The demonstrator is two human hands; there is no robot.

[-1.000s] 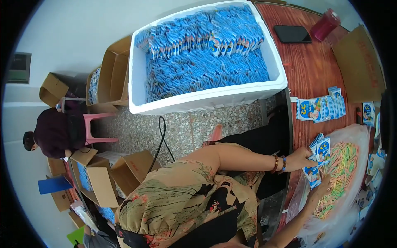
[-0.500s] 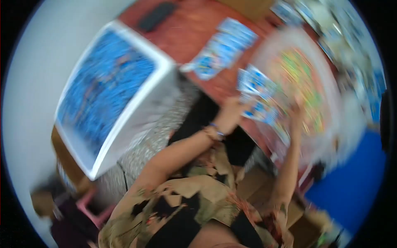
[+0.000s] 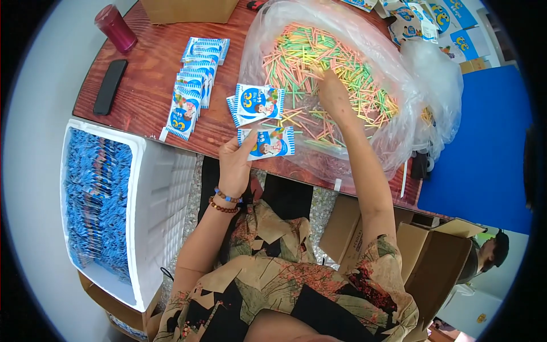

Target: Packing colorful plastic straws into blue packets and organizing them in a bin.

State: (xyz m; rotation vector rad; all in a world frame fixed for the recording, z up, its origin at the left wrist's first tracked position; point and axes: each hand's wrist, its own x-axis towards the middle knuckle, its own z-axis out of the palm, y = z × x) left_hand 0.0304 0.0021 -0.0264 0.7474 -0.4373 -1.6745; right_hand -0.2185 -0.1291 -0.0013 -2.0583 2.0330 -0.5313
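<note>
**Pastel sticks (image 3: 319, 48) lay heaped in a clear plastic bag (image 3: 250, 68) on the counter (image 3: 156, 65)**

On my remote feed the counter had dark red wood grain. Well left of the bag were a black phone (image 3: 110, 86) and a red bottle (image 3: 117, 29); a row of overlapping packets (image 3: 195, 82) lay nearer. A blue panel (image 3: 476, 148) showed right of the bag. Farther left, on the wearer's side of it, a white foam box (image 3: 162, 188) held blue packets (image 3: 94, 199). Speckled floor (image 3: 323, 208) and open cartons (image 3: 436, 256) showed on that same side, with a person in a dark cap (image 3: 493, 251) to the right.

The packet fronts I could make out bore yellow lettering on a blue patch, a cartoon figure and blue-and-white trim. The dark print on a carton was too small for me.

At the bag's near left edge, the left hand (image 3: 233, 166) pinched one packet (image 3: 274, 143) by its left end, thumb on top. Two more packets (image 3: 259, 102) overlapped just beyond; I couldn't tell whether hidden fingers touched them. The right hand (image 3: 335, 97) was in the bag among the sticks, and I couldn't tell whether its fingers were pinching any.
</note>
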